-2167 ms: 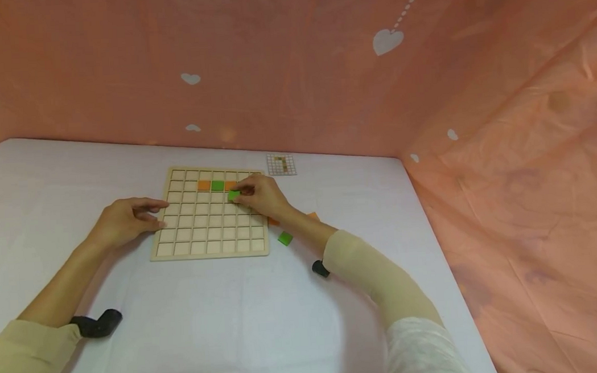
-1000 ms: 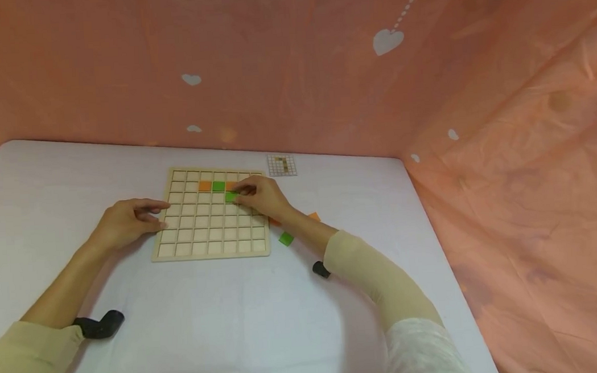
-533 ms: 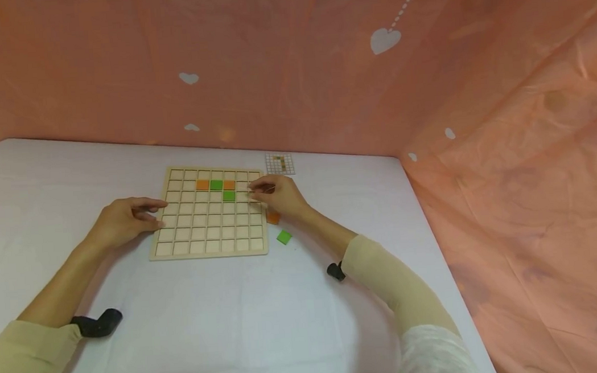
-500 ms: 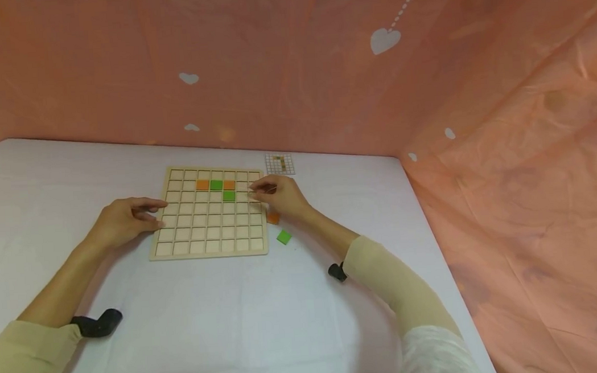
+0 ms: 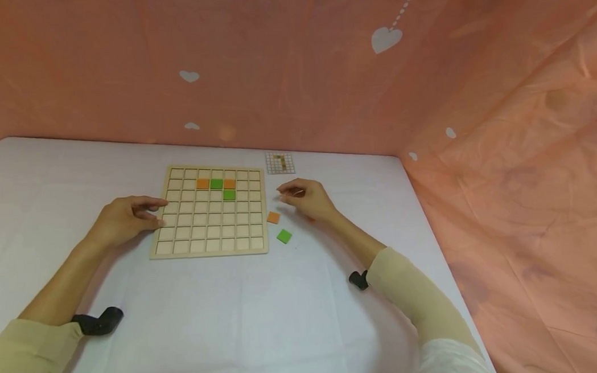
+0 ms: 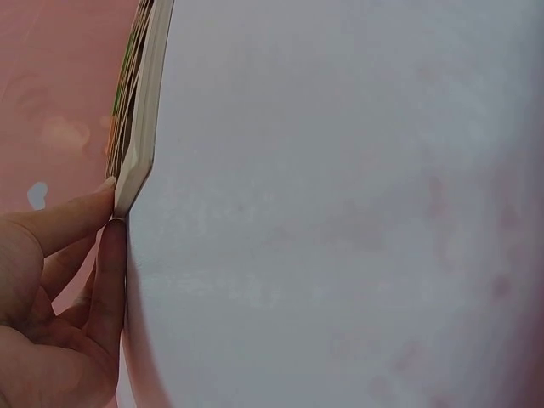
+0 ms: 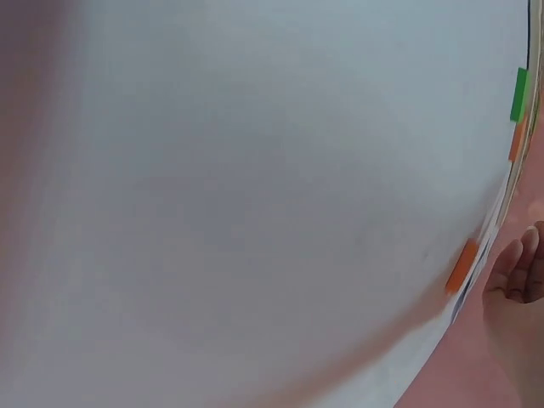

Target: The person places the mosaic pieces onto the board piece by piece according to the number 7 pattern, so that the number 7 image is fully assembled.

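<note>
A wooden grid board (image 5: 209, 232) lies on the white table. Set in its squares are an orange tile (image 5: 203, 184), a green tile (image 5: 216, 184) and another orange tile (image 5: 229, 184) in a row, with a second green tile (image 5: 229, 195) below the row's right end. My left hand (image 5: 123, 221) touches the board's left edge, index finger and thumb apart along it; the left wrist view shows these fingertips at the rim. To the right of the board, my right hand (image 5: 309, 199) hovers with fingers loosely bent and nothing visible in them.
Loose beside the board lie an orange tile (image 5: 273, 217) and a green tile (image 5: 284, 236). Another orange tile (image 5: 311, 220) is mostly hidden under the right hand. A small pattern card (image 5: 280, 163) lies behind, near the table's back edge. Pink cloth (image 5: 291, 67) hangs around the table.
The right hand has let go of the green tile, which sits in a square below the orange one, and has moved right off the board. The left hand stays at the edge.
</note>
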The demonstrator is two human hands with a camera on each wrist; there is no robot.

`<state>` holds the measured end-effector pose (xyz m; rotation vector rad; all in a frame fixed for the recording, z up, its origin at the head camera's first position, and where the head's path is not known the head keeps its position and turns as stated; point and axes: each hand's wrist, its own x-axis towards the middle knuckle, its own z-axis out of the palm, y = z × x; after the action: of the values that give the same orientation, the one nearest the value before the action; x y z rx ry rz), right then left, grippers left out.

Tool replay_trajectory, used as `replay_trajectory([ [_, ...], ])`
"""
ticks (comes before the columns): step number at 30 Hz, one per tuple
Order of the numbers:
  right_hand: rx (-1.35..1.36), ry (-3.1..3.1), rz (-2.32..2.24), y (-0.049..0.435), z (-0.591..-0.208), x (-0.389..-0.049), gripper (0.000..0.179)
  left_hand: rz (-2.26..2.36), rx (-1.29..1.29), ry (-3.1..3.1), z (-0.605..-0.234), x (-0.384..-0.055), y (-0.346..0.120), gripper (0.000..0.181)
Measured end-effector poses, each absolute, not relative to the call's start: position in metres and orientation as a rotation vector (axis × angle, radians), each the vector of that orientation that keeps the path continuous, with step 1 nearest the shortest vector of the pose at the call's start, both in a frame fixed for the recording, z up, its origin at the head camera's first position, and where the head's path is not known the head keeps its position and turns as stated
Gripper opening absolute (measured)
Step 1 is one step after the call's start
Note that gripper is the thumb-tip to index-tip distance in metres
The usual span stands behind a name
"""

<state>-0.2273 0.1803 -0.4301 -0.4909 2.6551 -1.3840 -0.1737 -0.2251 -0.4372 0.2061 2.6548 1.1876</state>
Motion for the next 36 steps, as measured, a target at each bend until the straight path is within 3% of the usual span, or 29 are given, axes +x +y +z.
replay_trajectory([
  [18,-0.377,2.606,-1.376,0.240,-0.439,-0.207,0.023,1.168,0.185,2.642,-0.436,-0.175,-0.226,0.055],
  [28,-0.454,2.574,-1.258,0.258,-0.441,-0.205,0.033,1.164,0.191,2.656,-0.437,-0.175,-0.224,0.054],
  [36,-0.549,2.583,-1.253,0.260,-0.447,-0.206,0.031,1.154,0.186,2.662,-0.438,-0.176,-0.224,0.054],
])
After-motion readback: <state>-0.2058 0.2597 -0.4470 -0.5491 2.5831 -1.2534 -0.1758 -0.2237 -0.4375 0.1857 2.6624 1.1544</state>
